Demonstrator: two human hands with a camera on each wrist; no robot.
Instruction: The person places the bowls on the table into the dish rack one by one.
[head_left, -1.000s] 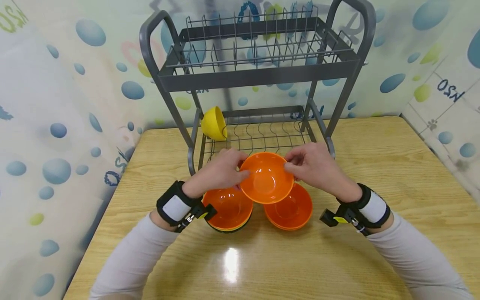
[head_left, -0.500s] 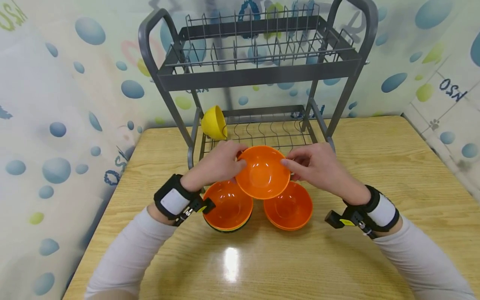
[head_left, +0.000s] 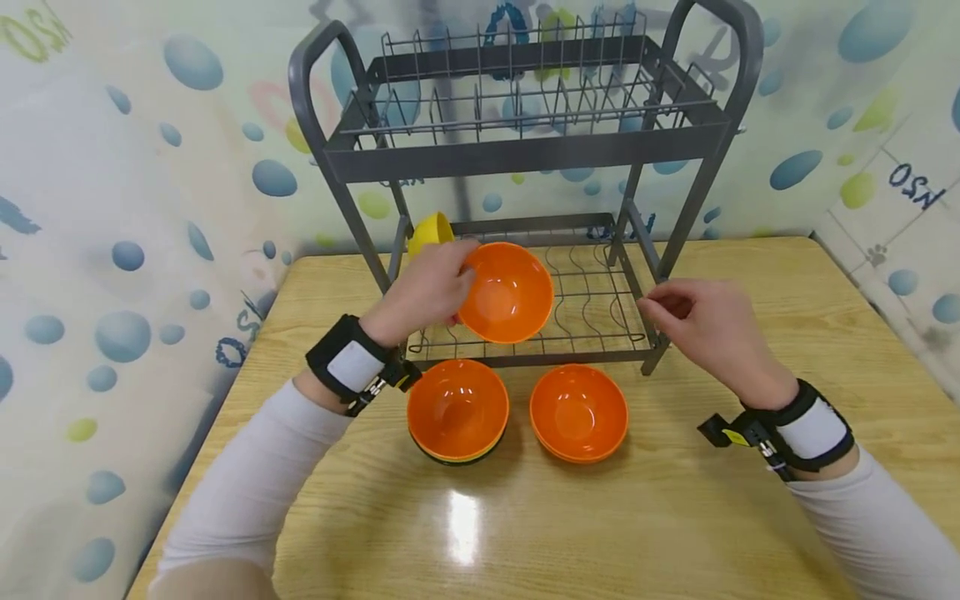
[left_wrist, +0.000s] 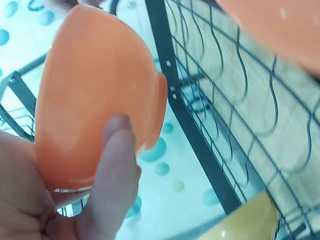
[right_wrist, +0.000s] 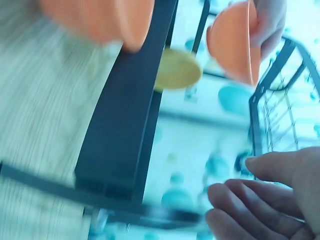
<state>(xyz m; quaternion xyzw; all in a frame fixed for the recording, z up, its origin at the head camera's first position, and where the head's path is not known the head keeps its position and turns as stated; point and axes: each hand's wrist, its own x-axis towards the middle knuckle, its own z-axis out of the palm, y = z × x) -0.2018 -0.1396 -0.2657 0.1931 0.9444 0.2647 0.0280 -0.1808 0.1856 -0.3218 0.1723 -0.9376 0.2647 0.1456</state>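
My left hand (head_left: 420,292) grips an orange bowl (head_left: 506,292) by its left rim. In the head view the bowl overlaps the lower shelf of a grey wire dish rack (head_left: 592,292), its inside facing the camera. Seen from the left wrist, fingers (left_wrist: 117,170) lie along the outside of the bowl (left_wrist: 95,95). My right hand (head_left: 708,333) holds nothing, its fingers loosely curled beside the rack's right front leg. Part of a yellow bowl (head_left: 431,233) on the lower shelf is hidden by my left hand.
Two bowl stacks stand on the wooden table (head_left: 570,525) in front of the rack. The left stack (head_left: 459,408) is orange on top with yellow and dark rims below; the right stack (head_left: 579,412) is orange. The rack's upper tier (head_left: 525,158) overhangs the lower shelf.
The right hand has let go of the orange bowl and moved right. The left hand has carried the bowl away from the stacks, up over the lower shelf.
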